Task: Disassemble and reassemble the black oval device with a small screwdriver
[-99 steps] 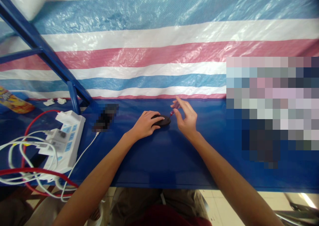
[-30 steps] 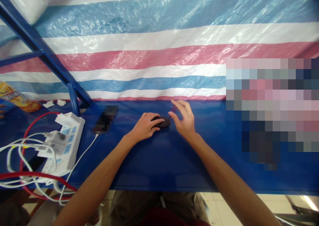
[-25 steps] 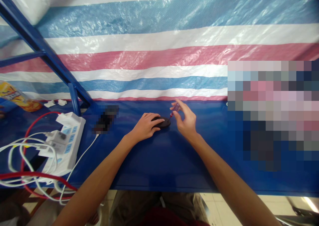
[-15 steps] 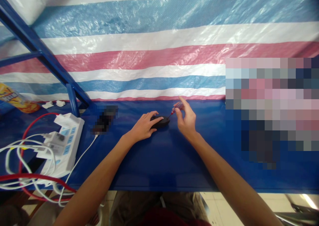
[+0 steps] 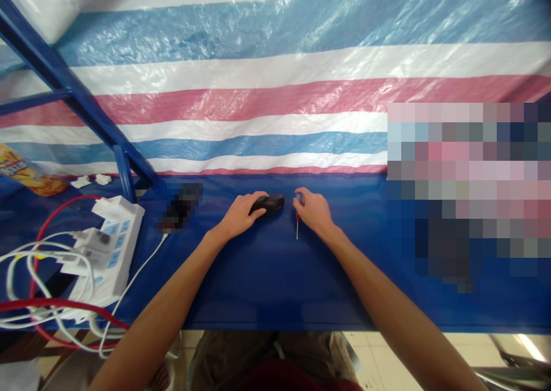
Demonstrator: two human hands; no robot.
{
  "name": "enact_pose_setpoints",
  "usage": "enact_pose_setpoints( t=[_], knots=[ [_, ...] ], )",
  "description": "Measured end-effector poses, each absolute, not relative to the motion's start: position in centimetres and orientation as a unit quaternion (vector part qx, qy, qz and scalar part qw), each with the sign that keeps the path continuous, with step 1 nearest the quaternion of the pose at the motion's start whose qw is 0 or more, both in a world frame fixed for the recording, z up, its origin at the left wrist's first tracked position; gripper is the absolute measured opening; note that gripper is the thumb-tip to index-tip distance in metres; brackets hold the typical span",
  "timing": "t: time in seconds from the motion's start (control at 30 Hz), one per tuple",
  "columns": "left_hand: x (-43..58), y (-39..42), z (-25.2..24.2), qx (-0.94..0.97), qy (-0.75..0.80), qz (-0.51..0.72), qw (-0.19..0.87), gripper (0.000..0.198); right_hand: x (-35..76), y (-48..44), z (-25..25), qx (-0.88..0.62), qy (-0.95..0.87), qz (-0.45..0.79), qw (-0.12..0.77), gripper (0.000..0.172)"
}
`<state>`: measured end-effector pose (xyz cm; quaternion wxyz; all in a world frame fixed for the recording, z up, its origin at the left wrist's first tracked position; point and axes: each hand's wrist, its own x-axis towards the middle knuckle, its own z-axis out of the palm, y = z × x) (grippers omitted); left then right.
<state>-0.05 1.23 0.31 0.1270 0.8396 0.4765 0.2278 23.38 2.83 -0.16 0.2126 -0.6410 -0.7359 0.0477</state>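
Note:
A black computer mouse (image 5: 272,204) rests on the blue table, and my left hand (image 5: 241,214) is closed around its left end. To the right of it, my right hand (image 5: 315,208) grips a small screwdriver (image 5: 297,221) by its handle. The screwdriver's thin metal shaft points down toward the table's near edge, apart from the mouse. My fingers cover most of the handle; a red collar shows below them. A tiny speck (image 5: 287,216) lies on the table between the mouse and the screwdriver.
A white power strip (image 5: 124,259) with plugs and tangled cables stands at left. A blurred dark device (image 5: 181,207) lies nearby on a white cable (image 5: 144,270). A snack can (image 5: 32,173) and crumpled tissues (image 5: 102,179) sit behind a blue metal frame (image 5: 86,101). The right side is pixelated.
The screwdriver tip has left the mouse, and the tool has swung to point toward me. My right hand's fingers have curled in. My left hand and the mouse have shifted slightly left.

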Motion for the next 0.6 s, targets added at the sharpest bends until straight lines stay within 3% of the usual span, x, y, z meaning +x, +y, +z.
enact_pose_setpoints(
  t=[0.13,0.27,0.47,0.6],
  knots=[
    [-0.2,1.7,-0.2,0.827,0.491,0.225,0.158,0.031,23.4,3.0,-0.5,-0.664,-0.734,0.047,0.135,0.031],
    [-0.1,2.0,-0.8,0.835,0.485,0.206,0.158,0.034,23.3,3.0,-0.4,-0.667,-0.735,0.044,0.115,0.033],
    [0.3,1.8,-0.9,0.862,0.468,0.176,0.088,0.037,23.2,2.8,-0.3,-0.662,-0.736,0.044,0.131,0.032],
    [-0.2,1.6,-0.3,0.866,0.450,0.178,0.125,0.039,23.3,2.6,-0.1,-0.638,-0.741,0.036,0.208,0.030]
  ],
)
